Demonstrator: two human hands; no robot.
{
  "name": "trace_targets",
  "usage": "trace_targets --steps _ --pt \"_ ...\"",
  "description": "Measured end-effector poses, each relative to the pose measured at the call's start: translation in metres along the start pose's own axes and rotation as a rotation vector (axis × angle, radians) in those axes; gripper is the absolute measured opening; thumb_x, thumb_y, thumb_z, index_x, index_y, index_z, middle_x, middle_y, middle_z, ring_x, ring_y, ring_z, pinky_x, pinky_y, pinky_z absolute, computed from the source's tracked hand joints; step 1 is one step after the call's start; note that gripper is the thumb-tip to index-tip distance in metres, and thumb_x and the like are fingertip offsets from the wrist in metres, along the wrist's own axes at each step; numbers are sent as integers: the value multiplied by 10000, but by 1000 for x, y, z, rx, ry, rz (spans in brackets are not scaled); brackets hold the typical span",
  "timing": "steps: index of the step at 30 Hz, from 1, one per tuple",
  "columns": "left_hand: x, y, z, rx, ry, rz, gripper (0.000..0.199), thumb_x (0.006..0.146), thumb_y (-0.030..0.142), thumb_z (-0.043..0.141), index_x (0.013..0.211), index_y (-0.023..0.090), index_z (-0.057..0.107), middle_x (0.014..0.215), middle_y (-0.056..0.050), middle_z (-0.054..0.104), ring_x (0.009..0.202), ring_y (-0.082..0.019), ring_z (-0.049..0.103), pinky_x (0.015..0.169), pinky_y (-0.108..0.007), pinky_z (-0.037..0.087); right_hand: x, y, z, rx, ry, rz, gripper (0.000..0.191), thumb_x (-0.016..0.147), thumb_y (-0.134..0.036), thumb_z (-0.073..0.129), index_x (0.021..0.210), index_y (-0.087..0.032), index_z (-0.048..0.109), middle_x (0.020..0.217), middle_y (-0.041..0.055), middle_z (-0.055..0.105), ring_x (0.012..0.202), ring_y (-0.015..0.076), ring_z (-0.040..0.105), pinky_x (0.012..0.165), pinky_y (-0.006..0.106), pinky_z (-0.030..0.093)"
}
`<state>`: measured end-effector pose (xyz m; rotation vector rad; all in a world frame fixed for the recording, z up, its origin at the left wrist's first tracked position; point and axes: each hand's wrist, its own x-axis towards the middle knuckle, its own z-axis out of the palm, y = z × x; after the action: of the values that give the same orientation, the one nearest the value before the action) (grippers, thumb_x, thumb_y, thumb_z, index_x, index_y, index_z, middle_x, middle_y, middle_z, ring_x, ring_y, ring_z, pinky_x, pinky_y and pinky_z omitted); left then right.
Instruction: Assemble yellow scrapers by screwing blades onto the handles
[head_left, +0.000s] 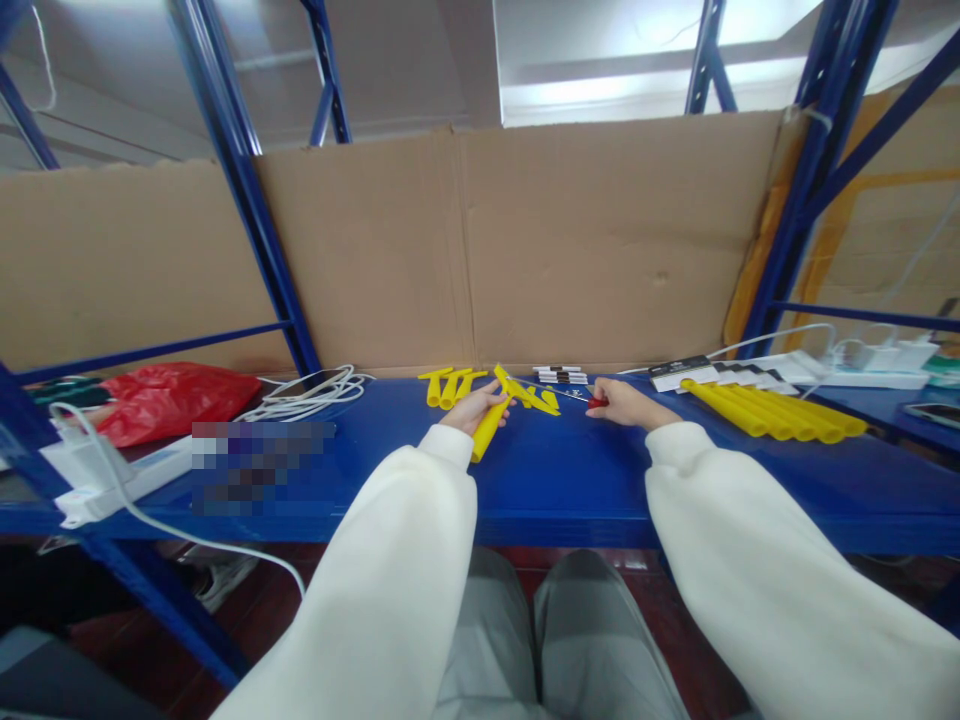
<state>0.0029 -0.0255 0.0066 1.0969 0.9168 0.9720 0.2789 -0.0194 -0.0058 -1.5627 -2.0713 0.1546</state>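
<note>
Head view. One yellow tube was held tilted above the front middle of the blue shelf, its upper end directed away from the body. It was grasped in the left hand, by which it was gripped near the upper end. A red-handled screwdriver was grasped by its handle in the right hand, with the thin shaft pointed leftward at the upper end of the tube; whether contact was made by the tip could not be told.

Behind and between the hands, loose yellow pieces and small metal parts were scattered. Black-and-white sticks were stacked just behind them. Yellow T-shaped pieces were set in a row beyond the left hand.

To the right, further yellow tubes were laid side by side, with a black-and-white box placed near their far ends.

To the left, coiled white cables, a red plastic bag and a white power strip were kept. The shelf was backed by cardboard.
</note>
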Motion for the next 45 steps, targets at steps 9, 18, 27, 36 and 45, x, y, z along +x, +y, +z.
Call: trace_targets --steps 9,18,27,36,45 --pt "2 -2 2 142 153 18 714 886 37 507 1539 241 301 818 -34 652 470 -82 535 428 -184 421 -3 -1 -1 199 -147 53 365 704 -305 752 714 -233 394 554 -63 528 488 127 532 494 244 376" --pt "1 -4 5 328 252 91 689 863 47 548 1514 200 380 979 -109 689 490 -80 532 405 -186 419 -2 0 0 144 -137 9 321 726 -341 715 708 -231 414 584 -34 553 544 145 548 521 254 393" --pt "3 -4 -1 617 330 116 679 854 101 576 1502 216 409 859 -61 682 547 -111 588 431 -176 424 -4 -2 -8 -15 -38 -175 211 850 -378 549 772 -196 620 791 70 699 725 202 614 685 292 444" --pt "4 -5 -5 485 297 153 730 813 81 630 1503 172 410 747 -50 623 510 -121 533 440 -208 410 -8 -6 -3 -61 29 -108 180 753 -316 693 828 -223 558 746 20 665 647 170 566 581 254 388" --pt "5 -6 -5 447 317 137 736 800 48 617 1496 188 424 711 -42 611 570 -153 575 507 -228 448 -10 -8 -10 -69 -29 -151 200 838 -381 597 749 -208 644 758 51 712 690 202 616 633 279 412"
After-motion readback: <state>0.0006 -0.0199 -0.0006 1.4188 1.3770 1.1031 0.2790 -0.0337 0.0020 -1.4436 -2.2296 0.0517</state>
